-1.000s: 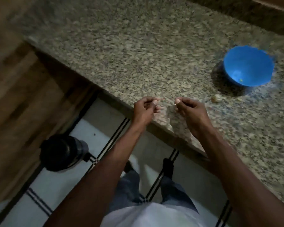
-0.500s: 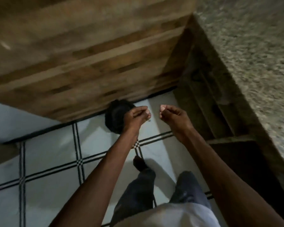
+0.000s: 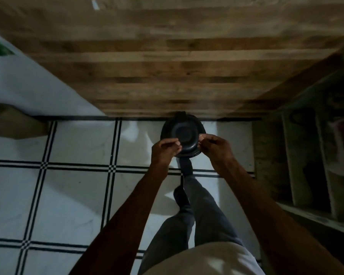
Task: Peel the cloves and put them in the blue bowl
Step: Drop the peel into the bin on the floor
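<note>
Holding Both Hands Over the Floor Bin, Clove Not Confirmed in View

Head view. Both hands are raised side by side above a dark bin (image 3: 182, 138) that stands on the tiled floor (image 3: 68, 195) against a wooden panel (image 3: 167, 76). The left hand (image 3: 164, 150) has its fingers curled inward with the fingertips drawn together; the right hand (image 3: 214, 148) is likewise curled, thumb and forefinger meeting in a pinch. The hands are near each other but apart, with the bin's open mouth showing between them. Something small and pale appears at each set of fingertips; whether it is a clove, a scrap of skin or only fingernail cannot be told in this light.

Judgement on placement: the hands are most likely held over the bin so that loose skin falls into it and not onto the floor or bench. One foot (image 3: 186, 168) is extended to the base of the bin, probably pressing a pedal to keep it open, though the pedal itself is hidden.

The blue bowl is not in view, nor is the bench top. A shelf unit (image 3: 306, 155) stands to the right, its contents too dim to identify.

Progress: peeling appears to be in hand; any transfer to the bowl will call for a turn towards the bench.
</note>
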